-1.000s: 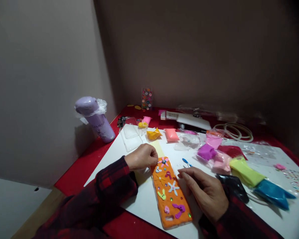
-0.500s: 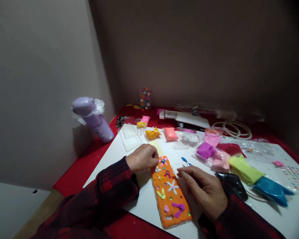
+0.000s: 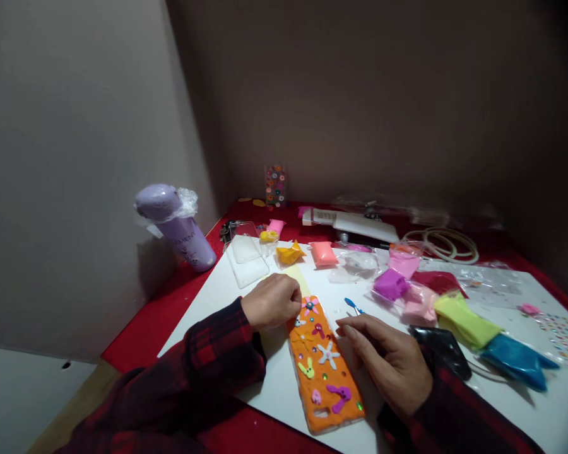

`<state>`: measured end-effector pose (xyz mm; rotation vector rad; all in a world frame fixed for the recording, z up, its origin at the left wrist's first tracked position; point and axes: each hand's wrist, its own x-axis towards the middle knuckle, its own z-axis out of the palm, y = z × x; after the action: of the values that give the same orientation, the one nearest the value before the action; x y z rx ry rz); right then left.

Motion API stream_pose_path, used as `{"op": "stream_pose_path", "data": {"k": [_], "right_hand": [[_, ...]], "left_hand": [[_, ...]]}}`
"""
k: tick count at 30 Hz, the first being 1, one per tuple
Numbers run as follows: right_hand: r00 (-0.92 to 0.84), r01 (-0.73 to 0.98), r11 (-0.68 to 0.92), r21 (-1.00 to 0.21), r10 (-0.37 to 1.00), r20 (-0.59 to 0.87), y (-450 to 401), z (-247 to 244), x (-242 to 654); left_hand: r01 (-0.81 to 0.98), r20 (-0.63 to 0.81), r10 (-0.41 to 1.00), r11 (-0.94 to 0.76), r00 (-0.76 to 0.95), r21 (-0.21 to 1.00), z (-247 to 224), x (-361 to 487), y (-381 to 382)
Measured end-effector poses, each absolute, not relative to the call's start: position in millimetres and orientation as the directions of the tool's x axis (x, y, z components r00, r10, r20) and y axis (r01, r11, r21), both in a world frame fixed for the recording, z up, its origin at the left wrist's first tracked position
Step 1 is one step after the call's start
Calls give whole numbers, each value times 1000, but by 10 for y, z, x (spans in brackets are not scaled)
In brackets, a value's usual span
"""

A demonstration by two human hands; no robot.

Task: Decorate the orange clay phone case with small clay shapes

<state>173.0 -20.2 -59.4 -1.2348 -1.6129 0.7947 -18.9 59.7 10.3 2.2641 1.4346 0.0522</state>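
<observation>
An orange clay-covered phone case (image 3: pixel 319 378) lies on the white board, with clay flowers, bunny shapes and small gems on its face. My left hand (image 3: pixel 274 302) is closed at the case's upper left edge. Its fingertips are turned away from view, so what they hold, if anything, is hidden. Beside the case's right edge, my right hand (image 3: pixel 388 359) has thumb and fingers pinched together. Anything between those fingertips is too small to make out. Just beyond them lies a thin blue-handled tool (image 3: pixel 353 305).
Bagged clay in yellow (image 3: pixel 289 253), coral (image 3: pixel 324 254), purple (image 3: pixel 390 285), lime (image 3: pixel 467 323) and blue (image 3: pixel 520 360) lies across the white board (image 3: pixel 194 315). Clear phone cases (image 3: pixel 248 261) are at its far left corner. A lilac bottle (image 3: pixel 177 227) stands left. Gem stickers (image 3: pixel 565 337) are far right.
</observation>
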Motion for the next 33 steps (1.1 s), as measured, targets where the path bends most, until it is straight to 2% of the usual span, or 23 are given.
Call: {"op": "stream_pose_path", "data": {"k": [9, 21, 29, 33], "right_hand": [[-69, 358, 280, -891, 959, 273, -198, -588, 1726], [-50, 362, 260, -895, 965, 259, -219, -506, 1697], [-59, 356, 270, -895, 962, 267, -219, -499, 1699], [-76, 382, 291, -877, 956, 284, -212, -515, 1715]], "left_hand": [[859, -187, 867, -385, 462, 338, 87, -178, 581], [840, -67, 856, -483, 512, 250, 25, -193, 529], [821, -15, 856, -491, 517, 290, 21, -202, 507], [808, 8, 873, -455, 488, 374, 103, -264, 532]]}}
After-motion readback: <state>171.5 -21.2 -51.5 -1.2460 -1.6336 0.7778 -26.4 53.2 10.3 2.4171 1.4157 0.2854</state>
